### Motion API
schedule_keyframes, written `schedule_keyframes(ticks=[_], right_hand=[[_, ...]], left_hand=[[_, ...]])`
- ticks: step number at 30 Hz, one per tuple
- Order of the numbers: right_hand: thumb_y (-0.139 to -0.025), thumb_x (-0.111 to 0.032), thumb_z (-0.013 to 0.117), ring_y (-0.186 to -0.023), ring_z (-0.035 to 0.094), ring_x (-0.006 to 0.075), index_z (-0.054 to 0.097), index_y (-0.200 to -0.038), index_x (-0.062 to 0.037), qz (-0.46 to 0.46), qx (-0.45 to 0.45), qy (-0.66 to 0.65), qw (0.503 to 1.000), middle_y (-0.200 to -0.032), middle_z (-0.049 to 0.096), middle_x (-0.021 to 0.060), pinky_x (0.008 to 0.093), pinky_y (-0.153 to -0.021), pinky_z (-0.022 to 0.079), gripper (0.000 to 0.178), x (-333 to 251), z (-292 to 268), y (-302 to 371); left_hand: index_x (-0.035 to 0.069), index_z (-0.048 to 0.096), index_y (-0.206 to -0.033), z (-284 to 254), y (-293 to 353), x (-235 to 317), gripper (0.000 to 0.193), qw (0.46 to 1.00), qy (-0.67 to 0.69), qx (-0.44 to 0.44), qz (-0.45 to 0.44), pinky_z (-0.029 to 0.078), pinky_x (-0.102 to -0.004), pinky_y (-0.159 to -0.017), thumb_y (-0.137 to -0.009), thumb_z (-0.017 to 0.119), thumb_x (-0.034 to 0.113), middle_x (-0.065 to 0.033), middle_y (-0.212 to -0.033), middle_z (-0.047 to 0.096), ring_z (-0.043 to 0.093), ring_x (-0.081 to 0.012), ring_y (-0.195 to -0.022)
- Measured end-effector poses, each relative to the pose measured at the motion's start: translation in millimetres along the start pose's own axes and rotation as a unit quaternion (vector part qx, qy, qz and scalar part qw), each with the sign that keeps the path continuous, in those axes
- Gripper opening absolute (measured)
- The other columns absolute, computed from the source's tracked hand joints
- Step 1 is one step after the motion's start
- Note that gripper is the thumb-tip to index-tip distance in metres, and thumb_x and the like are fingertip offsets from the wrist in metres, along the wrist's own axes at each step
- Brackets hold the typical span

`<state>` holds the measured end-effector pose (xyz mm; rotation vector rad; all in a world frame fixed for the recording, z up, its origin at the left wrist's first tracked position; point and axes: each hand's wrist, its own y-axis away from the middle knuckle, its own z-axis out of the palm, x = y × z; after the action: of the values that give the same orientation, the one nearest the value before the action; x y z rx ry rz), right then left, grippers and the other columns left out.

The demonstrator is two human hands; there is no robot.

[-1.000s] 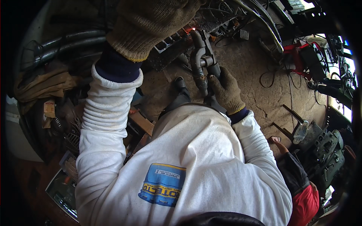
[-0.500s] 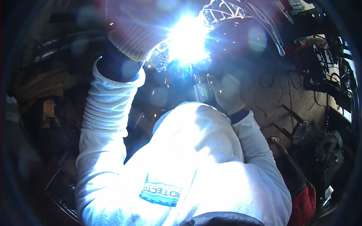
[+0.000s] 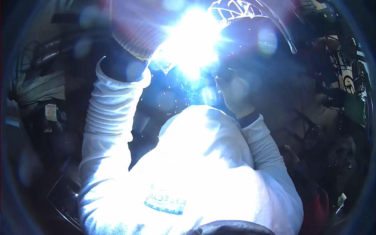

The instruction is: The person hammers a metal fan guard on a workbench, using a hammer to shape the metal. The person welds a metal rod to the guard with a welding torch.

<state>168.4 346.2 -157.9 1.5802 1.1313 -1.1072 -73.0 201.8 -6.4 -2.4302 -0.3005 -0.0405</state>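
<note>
A blinding welding arc (image 3: 194,41) burns at the upper middle and whites out whatever lies around it. My left hand (image 3: 139,33), in a knitted glove, reaches in beside the arc from the left; glare and the upper edge hide its fingers. Below and right of the arc is my right hand (image 3: 235,92), in a pale glove. Its fingers look closed on a welding torch (image 3: 208,94), a blue-lit cylinder that points up toward the arc; much of the grip is in shadow. Right of the glare, an openwork metal piece (image 3: 239,9) curves away to the right.
Pale cloth (image 3: 41,88) hangs at the left above a small light-coloured card (image 3: 51,112). Dim red clothing of another person (image 3: 316,209) shows at the lower right. A green panel (image 3: 354,109) stands at the right edge. Small sparks drift below the arc.
The arc's glare has grown and spread lower. The floor and objects at the right have darkened, while the cloth at the left looks brighter. My hands have barely moved.
</note>
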Motion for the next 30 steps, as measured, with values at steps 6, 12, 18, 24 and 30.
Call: schedule_keyframes(ticks=[6, 12, 18, 24, 30], right_hand=[[-0.100, -0.020, 0.064, -0.081, 0.066, 0.0148, 0.061, -0.128, -0.0016, -0.047, 0.047, -0.063, 0.996, -0.098, 0.070, 0.0088, 0.0322, -0.073, 0.054, 0.033, 7.1, 0.0, 1.3], [-0.100, -0.026, 0.066, -0.073, 0.066, 0.0118, 0.058, -0.129, -0.0013, 0.071, 0.008, -0.092, 0.993, -0.095, 0.070, 0.0087, 0.0303, -0.066, 0.054, 0.039, 1.6, -2.7, 5.9], [-0.100, -0.030, 0.066, -0.072, 0.067, 0.0133, 0.059, -0.125, -0.0003, 0.105, -0.015, -0.053, 0.993, -0.090, 0.070, 0.0092, 0.0313, -0.065, 0.054, 0.039, -1.3, -7.8, 5.9], [-0.100, -0.033, 0.067, -0.071, 0.068, 0.0158, 0.061, -0.122, -0.0007, 0.110, -0.020, -0.042, 0.993, -0.088, 0.071, 0.0095, 0.0329, -0.065, 0.054, 0.039, -1.8, -10.8, 5.8], [-0.100, -0.034, 0.068, -0.073, 0.070, 0.0165, 0.062, -0.121, -0.0028, 0.110, -0.022, -0.005, 0.994, -0.088, 0.071, 0.0093, 0.0335, -0.067, 0.054, 0.039, -7.0, -13.8, 4.0]], left_hand=[[0.011, 0.059, -0.143, -6.8, -1.3, 4.2, 0.044, 0.992, -0.103, 0.048, 0.051, 0.060, -0.0363, -0.088, -0.099, 0.061, 0.013, -0.0150, -0.132, 0.067, 0.068, -0.0261, -0.114], [0.011, 0.064, -0.136, -12.3, -19.1, 6.7, 0.043, 0.995, 0.004, 0.074, 0.063, 0.060, -0.0376, -0.083, -0.093, 0.066, 0.010, -0.0120, -0.123, 0.071, 0.071, -0.0275, -0.103], [0.012, 0.070, -0.129, -15.1, -27.8, 9.8, 0.042, 0.993, 0.025, 0.088, 0.077, 0.061, -0.0389, -0.079, -0.087, 0.071, 0.007, -0.0090, -0.114, 0.075, 0.073, -0.0290, -0.093], [0.012, 0.072, -0.124, -8.8, -29.4, 9.2, 0.048, 0.992, 0.011, 0.107, 0.063, 0.061, -0.0403, -0.078, -0.079, 0.067, -0.002, -0.0098, -0.106, 0.076, 0.073, -0.0309, -0.091], [0.014, 0.071, -0.127, -10.8, -35.2, 14.9, 0.053, 0.997, 0.015, 0.062, 0.032, 0.063, -0.0389, -0.076, -0.078, 0.065, -0.004, -0.0120, -0.105, 0.075, 0.073, -0.0307, -0.090]])
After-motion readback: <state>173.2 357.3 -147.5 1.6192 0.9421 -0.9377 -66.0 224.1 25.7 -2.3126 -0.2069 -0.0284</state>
